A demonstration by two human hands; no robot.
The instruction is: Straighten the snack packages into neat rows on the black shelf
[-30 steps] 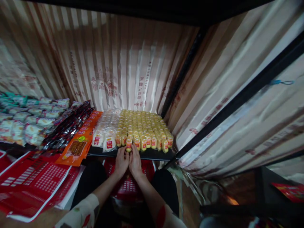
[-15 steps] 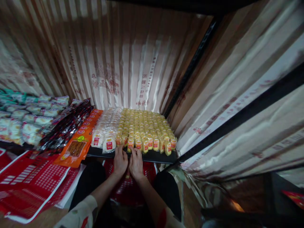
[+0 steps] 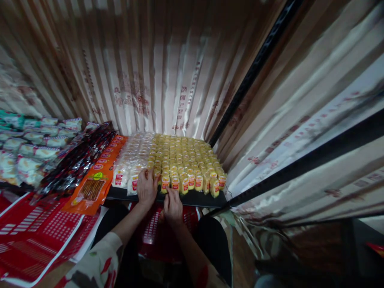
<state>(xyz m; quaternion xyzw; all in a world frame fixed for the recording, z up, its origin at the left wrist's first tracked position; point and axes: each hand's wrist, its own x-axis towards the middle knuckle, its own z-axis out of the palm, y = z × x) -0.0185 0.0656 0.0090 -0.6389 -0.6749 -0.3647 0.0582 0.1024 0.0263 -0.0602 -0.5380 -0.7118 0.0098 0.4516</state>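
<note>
My view is dim and warm-toned. Light falls from above onto the pleated curtain [image 3: 168,80], leaving pale glare streaks on its sheen. The yellow packs [image 3: 186,160] are the brightest, sharpest spot. Edges bend and smear with wide-lens distortion; the lower right corner sinks into blurred shadow.

You can see red printed characters on the striped curtain [image 3: 183,104] and red labels on the yellow packets [image 3: 186,160], but none is sharp enough to read.
</note>
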